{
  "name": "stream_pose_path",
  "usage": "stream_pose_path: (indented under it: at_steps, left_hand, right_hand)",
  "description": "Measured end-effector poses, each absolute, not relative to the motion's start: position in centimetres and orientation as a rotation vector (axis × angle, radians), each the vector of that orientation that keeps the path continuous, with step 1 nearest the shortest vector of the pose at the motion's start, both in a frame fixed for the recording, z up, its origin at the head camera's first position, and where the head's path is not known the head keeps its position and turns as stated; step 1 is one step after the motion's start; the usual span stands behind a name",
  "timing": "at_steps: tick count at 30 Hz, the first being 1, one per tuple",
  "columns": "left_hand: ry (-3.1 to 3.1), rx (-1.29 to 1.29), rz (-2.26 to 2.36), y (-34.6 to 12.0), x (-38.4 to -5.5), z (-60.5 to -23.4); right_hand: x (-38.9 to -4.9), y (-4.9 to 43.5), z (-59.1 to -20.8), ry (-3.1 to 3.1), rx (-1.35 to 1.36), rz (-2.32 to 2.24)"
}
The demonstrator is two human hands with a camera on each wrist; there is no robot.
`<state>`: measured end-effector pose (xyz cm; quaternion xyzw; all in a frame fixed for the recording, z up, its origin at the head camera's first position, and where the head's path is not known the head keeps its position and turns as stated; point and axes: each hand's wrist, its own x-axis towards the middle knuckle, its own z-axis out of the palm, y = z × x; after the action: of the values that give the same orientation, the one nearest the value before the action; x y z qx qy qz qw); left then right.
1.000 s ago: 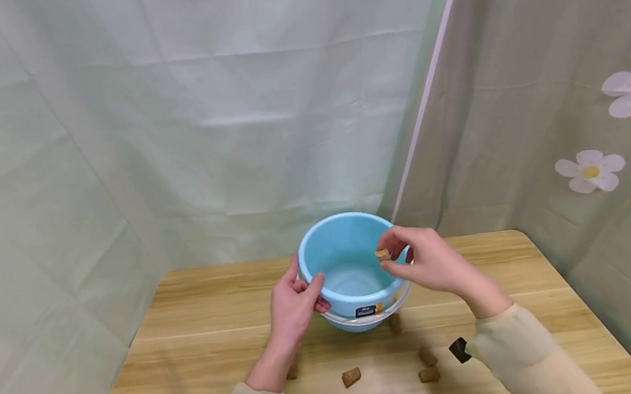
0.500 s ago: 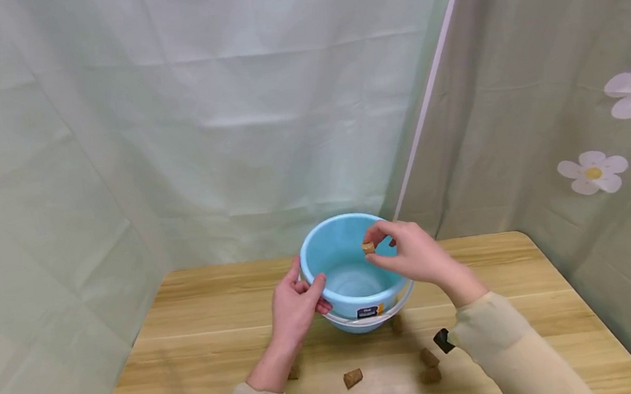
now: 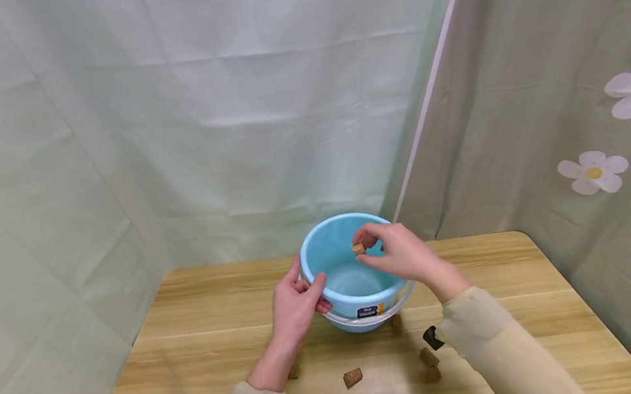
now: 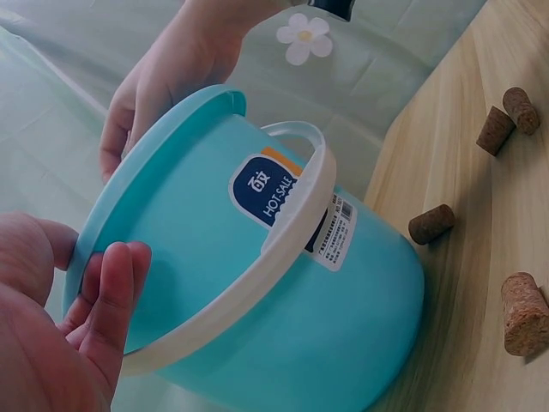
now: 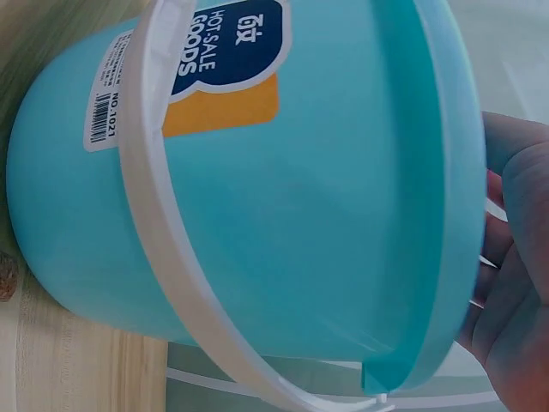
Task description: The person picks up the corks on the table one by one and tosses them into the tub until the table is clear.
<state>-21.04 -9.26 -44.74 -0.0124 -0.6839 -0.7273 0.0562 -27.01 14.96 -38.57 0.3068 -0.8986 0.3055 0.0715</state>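
Observation:
A light blue plastic bucket (image 3: 328, 248) with a white handle (image 4: 283, 249) stands on the table. My left hand (image 3: 294, 308) grips its left rim, thumb on the inner side and fingers against the outside. Over the bucket's mouth, my right hand (image 3: 405, 253) pinches a small brown cork (image 3: 359, 249) between thumb and fingertips. Inside the bucket, the visible floor is plain blue. In the right wrist view the wall of the bucket covers the cork and part of the right hand (image 5: 523, 232).
Several corks lie on the wooden table (image 3: 203, 342), among them one cork (image 3: 353, 378) in front of the bucket and a pair to its right, with an upper cork (image 3: 428, 358). Pale curtains (image 3: 283, 128) enclose the table's back and sides.
My right hand has moved left with the cork, from the bucket's right rim to over the middle of its mouth. My left hand keeps its grip on the rim.

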Motion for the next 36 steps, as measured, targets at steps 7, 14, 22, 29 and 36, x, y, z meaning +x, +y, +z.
stream_pose_path:
  at_steps: [7,14,22,29,36]
  left_hand:
    - [-2.085,-0.040,-2.202,-9.2,-21.0,-44.6]
    - [-2.082,-0.032,-2.206,-9.3,-20.9,-44.3]
    - [-2.174,0.020,-2.063,-9.4,-20.8,-44.4]
    - [-2.398,0.038,-1.492,-9.2,-21.4,-43.7]
    - [-2.443,0.076,-1.415,-9.2,-21.8,-43.7]
  right_hand:
    - [-27.5,14.4,-38.8,-2.736,0.933,0.890]
    - [-27.7,14.0,-39.0,-2.798,0.906,0.855]
    - [-28.0,13.6,-39.5,-2.832,0.912,0.823]
    - [-28.0,13.7,-40.0,-2.836,0.908,0.823]
    - [-28.1,13.5,-40.0,-2.843,0.910,0.787]
